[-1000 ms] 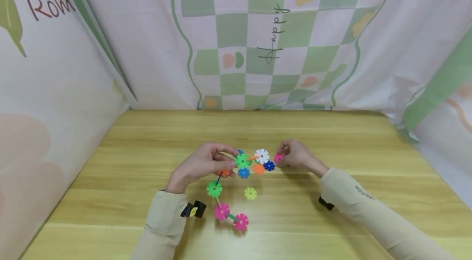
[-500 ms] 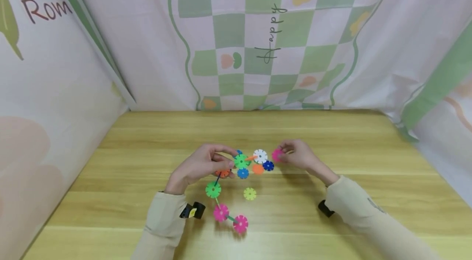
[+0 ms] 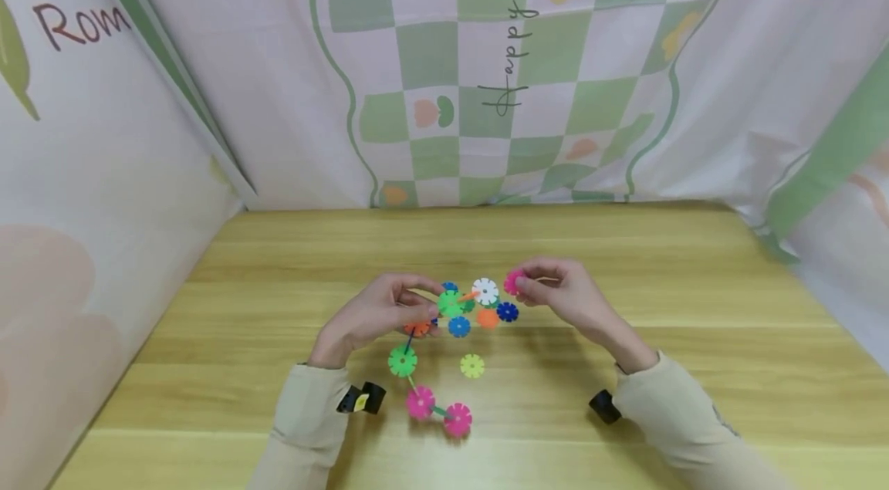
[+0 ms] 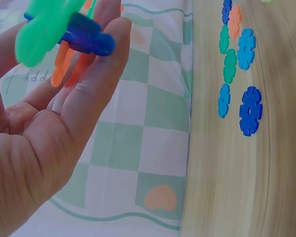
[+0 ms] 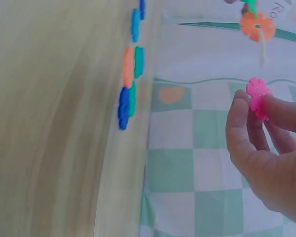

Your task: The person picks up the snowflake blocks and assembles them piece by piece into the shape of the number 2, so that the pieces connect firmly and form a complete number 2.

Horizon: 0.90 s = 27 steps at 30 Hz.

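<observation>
In the head view my left hand (image 3: pixel 382 312) grips a chain of notched plastic snowflake discs, its fingers around the part with a green disc (image 3: pixel 451 304) and an orange disc (image 3: pixel 417 328). A white disc (image 3: pixel 485 292) ends the chain on the right, joined through an orange piece set edge-on. Another green disc (image 3: pixel 403 360) and two pink discs (image 3: pixel 420 402) trail toward the front. My right hand (image 3: pixel 569 297) pinches a separate pink disc (image 3: pixel 514 282) between thumb and fingers, just right of the white one. The right wrist view shows this pink disc (image 5: pixel 257 94) apart from the white disc (image 5: pixel 262 48).
Loose discs lie on the wooden table (image 3: pixel 278 258) below the hands: orange (image 3: pixel 488 318), dark blue (image 3: pixel 508 311), light blue (image 3: pixel 459 326), yellow (image 3: pixel 472 366) and several more. A patterned curtain (image 3: pixel 486 89) rises along the table's back edge, with cloth walls at both sides.
My right hand has lifted its pink disc and brought it leftward, closer to the white disc. The left hand keeps its hold on the chain in nearly the same place.
</observation>
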Each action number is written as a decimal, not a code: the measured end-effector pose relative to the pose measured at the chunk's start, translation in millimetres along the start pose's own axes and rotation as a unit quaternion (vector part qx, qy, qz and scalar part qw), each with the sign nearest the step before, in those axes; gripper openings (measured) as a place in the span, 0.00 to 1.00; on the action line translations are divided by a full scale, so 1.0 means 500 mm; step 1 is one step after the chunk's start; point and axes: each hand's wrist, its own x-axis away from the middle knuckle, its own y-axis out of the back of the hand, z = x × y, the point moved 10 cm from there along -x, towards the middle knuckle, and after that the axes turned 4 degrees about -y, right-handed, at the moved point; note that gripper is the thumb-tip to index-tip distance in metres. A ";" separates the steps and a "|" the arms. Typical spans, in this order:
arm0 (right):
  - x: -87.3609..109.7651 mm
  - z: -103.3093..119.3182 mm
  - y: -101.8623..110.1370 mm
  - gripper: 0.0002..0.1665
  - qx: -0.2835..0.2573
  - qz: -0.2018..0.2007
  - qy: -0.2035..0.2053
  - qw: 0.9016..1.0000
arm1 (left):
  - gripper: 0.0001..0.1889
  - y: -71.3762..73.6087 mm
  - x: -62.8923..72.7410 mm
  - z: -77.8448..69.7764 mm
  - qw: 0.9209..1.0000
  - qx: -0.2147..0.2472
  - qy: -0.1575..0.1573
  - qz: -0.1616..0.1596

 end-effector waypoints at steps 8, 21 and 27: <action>0.006 0.013 -0.014 0.09 -0.022 0.006 0.033 0.999 | 0.18 0.001 0.000 0.007 1.000 -0.003 0.009 0.002; 0.012 0.023 -0.013 0.09 0.001 0.004 0.055 0.998 | 0.19 -0.018 -0.006 0.013 1.000 0.006 0.005 0.027; 0.016 0.028 -0.012 0.10 0.007 0.004 0.053 0.999 | 0.23 -0.054 -0.014 0.018 0.996 0.020 -0.002 0.087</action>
